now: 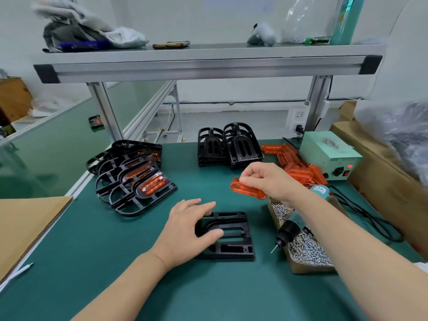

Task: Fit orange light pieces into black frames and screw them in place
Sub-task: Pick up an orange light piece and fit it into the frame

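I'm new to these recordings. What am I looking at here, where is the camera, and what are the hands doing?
No machine here: a person works with bare hands, filmed by one camera worn on the head, looking down at a green bench. The left hand rests on a black frame lying flat. The right hand pinches an orange light piece in the air, not yet fitted. On the right, an electric screwdriver lies across a box of screws. Farther back: finished frames at left, empty frames in the middle, spare orange pieces at right.
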The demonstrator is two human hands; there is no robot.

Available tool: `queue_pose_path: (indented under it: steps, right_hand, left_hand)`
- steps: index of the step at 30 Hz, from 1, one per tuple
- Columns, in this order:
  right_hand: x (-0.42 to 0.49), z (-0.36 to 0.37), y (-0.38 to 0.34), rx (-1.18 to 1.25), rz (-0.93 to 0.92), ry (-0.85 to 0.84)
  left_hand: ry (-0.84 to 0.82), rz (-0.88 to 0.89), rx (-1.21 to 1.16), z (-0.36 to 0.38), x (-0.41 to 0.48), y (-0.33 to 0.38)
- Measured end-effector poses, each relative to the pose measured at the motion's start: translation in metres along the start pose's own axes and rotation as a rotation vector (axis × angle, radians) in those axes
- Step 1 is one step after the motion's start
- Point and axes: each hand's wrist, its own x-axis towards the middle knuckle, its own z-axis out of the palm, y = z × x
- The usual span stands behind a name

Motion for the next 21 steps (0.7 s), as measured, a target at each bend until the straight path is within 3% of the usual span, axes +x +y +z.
queue_pose_path:
  steps: [5,10,21]
  right_hand:
    - [-0.002,0.008,-0.003,0.023,-0.028,-0.012]
    - [-0.005,0.011,-0.005,0.012,-0.043,-0.047]
    - [-0.016,0.014,-0.011,0.004,-0.053,-0.068]
  left_hand:
    - [0.149,-0.081,-0.143,-0.002,0.029,0.018]
    - [0.096,-0.114,-0.261,-0.002,0.048,0.031]
    - [0.019,-0.112,-0.263,-0.011,0.050,0.034]
